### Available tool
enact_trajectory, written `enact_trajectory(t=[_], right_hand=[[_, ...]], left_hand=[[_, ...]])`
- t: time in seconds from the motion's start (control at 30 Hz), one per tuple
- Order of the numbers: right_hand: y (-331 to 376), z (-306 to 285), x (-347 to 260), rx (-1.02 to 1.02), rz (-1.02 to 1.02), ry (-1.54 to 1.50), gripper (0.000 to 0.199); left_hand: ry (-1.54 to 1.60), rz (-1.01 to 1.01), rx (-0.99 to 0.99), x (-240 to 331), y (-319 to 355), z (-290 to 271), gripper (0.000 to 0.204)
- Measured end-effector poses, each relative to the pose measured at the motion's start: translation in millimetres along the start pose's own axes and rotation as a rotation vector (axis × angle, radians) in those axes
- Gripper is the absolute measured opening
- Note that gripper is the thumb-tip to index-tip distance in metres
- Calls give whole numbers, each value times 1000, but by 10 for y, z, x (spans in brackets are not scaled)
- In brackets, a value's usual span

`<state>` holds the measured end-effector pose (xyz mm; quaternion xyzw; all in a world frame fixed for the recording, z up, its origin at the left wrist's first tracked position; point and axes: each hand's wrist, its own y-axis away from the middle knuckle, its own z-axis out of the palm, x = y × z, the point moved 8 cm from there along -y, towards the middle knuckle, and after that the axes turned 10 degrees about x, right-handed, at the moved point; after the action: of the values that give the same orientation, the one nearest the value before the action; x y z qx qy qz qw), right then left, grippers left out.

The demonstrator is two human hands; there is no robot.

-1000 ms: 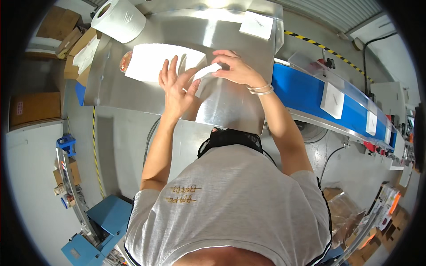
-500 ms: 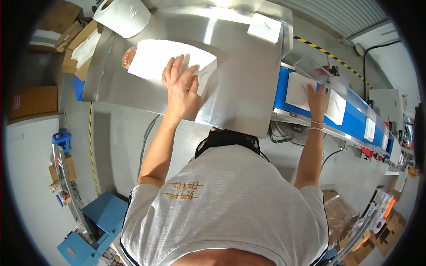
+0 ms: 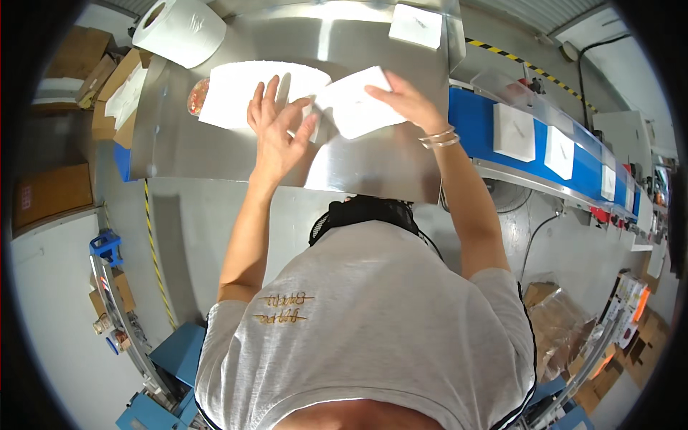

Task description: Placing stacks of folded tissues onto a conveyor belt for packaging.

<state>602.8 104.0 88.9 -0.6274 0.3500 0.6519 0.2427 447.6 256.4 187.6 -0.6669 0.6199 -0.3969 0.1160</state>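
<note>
A row of white square packets point(image 3: 233, 93) stands closely packed on the steel table point(image 3: 373, 168), curving slightly. At its left end sits a round red-speckled thing point(image 3: 196, 97), partly hidden. My left hand point(image 3: 276, 140) is at the row's right end, fingers spread and thumb apart; it seems to touch the packets there. My right hand point(image 3: 416, 104) grips a flat white packet point(image 3: 355, 118) by its right edge, thumb on one face. That packet is tilted above the table, its left corner close to the row's end and to my left hand.
To the right runs a blue conveyor belt point(image 3: 469, 118) carrying several white packets point(image 3: 514, 132), with a clear guard along its far side. Another white packet point(image 3: 416, 26) lies at the table's far right. A large white roll point(image 3: 190, 36) stands at the far left, near cardboard boxes point(image 3: 54, 190).
My right hand has moved left from the conveyor to above the table and now holds a white packet. My left hand's thumb has spread wider. The packets on the belt have shifted.
</note>
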Motion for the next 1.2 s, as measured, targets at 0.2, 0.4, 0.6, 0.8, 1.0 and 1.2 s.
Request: enact_trajectory(t=[0.2,0.4,0.6,0.8,1.0,1.2], right_hand=[[459,-958,324,413,110,17,47],[951,-2036,523,749,58,388,44],[1288,-2718,362,942,-88,778,41],[1583,-2532,-235,1383,-229,1652,51],[461,-470,-387,150,-334,503,49],[-102,409,-293,-27,-484,445,45]], left_hand=[[-94,-25,34,-31,47,8,36],[-215,-7,25,34,63,-8,38],[-277,-4,57,20,137,-5,35],[-190,33,112,52,131,3,38],[-119,41,67,82,130,-31,36],[-35,10,1,70,-53,-34,25]])
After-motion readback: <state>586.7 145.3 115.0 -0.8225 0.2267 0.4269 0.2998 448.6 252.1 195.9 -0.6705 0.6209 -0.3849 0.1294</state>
